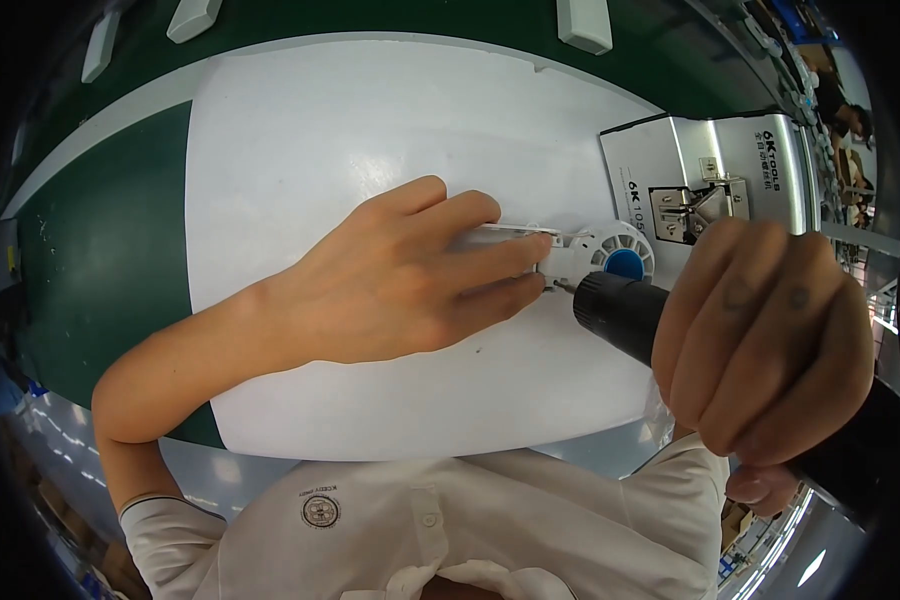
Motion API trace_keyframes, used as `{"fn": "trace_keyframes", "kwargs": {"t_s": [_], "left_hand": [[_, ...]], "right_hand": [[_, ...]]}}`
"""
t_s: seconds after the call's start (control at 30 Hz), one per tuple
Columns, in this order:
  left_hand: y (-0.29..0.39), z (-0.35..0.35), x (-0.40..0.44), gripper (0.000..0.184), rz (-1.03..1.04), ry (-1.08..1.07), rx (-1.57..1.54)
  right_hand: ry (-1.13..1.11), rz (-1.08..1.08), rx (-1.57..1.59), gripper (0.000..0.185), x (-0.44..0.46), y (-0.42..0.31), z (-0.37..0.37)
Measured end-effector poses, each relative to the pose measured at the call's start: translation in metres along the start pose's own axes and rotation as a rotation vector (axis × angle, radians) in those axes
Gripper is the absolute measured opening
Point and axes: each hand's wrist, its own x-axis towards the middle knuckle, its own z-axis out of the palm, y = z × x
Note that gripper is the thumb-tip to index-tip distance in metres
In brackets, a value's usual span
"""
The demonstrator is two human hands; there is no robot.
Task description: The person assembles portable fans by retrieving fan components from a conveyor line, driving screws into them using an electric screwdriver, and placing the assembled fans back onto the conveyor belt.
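Fingers of my left hand (410, 275) wrap over a white plastic part (570, 255) on the white sheet, pressing it down. The part has a round, ribbed end with a blue disc (625, 264) in it; the rest is mostly hidden under my fingers. My right hand (760, 340) is closed around a black electric screwdriver (620, 312). The screwdriver is tilted, and its thin bit meets the edge of the white part beside my left fingertips. Whether a screw is at the bit is too small to tell.
A silver screw feeder (695, 180) marked 6K stands right of the part. The white sheet (370, 120) lies over a green mat (110, 250). White blocks (584, 25) sit at the far edge. A person (855, 122) is at the far right.
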Motion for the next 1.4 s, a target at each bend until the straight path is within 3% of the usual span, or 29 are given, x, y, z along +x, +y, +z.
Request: {"fn": "trace_keyframes", "kwargs": {"t_s": [0.33, 0.53, 0.57, 0.63, 0.7, 0.73, 0.87, 0.9, 0.97, 1.03, 1.07, 1.13, 1.23, 1.3, 1.4], "left_hand": [[-0.001, -0.008, 0.000, 0.020, 0.023, -0.041, 0.038], [-0.001, -0.048, -0.026, 0.025, -0.136, -0.121, 0.337], [-0.010, -0.060, -0.032, 0.031, -0.306, -0.130, 0.345], [-0.049, -0.079, -0.037, 0.038, -0.541, 0.116, 0.062], [-0.099, -0.089, -0.043, 0.040, -0.821, 0.204, 0.250], [-0.122, -0.099, -0.034, 0.040, -1.131, 0.189, 0.091], [-0.217, -0.095, -0.053, 0.033, -0.971, 0.152, 0.972], [-0.223, -0.096, -0.046, 0.033, -0.964, 0.155, 0.967], [-0.235, -0.100, -0.031, 0.031, -0.545, 0.351, 1.136], [-0.239, -0.087, 0.006, 0.025, -0.370, 0.285, 0.952], [-0.236, -0.069, 0.026, 0.023, -0.562, 0.182, 0.785], [-0.192, -0.038, 0.071, 0.027, -0.901, 0.142, 0.792], [-0.217, -0.006, 0.072, 0.032, -0.711, 0.436, 0.797], [-0.230, -0.009, 0.093, 0.038, -1.122, 0.003, 0.683], [-0.226, -0.017, 0.089, 0.038, -1.058, -0.075, 0.656]], "right_hand": [[0.003, -0.043, 0.050, 0.018, 0.009, 0.007, 0.005], [-0.004, -0.256, 0.124, 0.019, -0.029, -0.062, -0.013], [0.020, -0.281, 0.104, 0.019, -0.037, -0.072, -0.016], [0.057, -0.304, 0.055, 0.019, -0.045, -0.079, -0.024], [0.063, -0.311, 0.015, 0.019, -0.048, -0.078, -0.029], [0.058, -0.313, 0.001, 0.020, -0.050, -0.078, -0.032], [0.040, -0.299, -0.044, 0.020, -0.045, -0.074, -0.028], [0.038, -0.294, -0.055, 0.020, -0.045, -0.075, -0.028], [0.028, -0.286, -0.070, 0.021, -0.043, -0.076, -0.028], [0.020, -0.275, -0.081, 0.021, -0.042, -0.076, -0.028], [0.016, -0.271, -0.084, 0.021, -0.042, -0.076, -0.028], [0.010, -0.253, -0.092, 0.022, -0.043, -0.073, -0.028], [-0.008, -0.236, -0.102, 0.022, -0.044, -0.074, -0.028], [-0.034, -0.232, -0.100, 0.023, -0.042, -0.079, -0.027], [-0.088, -0.234, -0.079, 0.023, -0.034, -0.080, -0.032]]}}
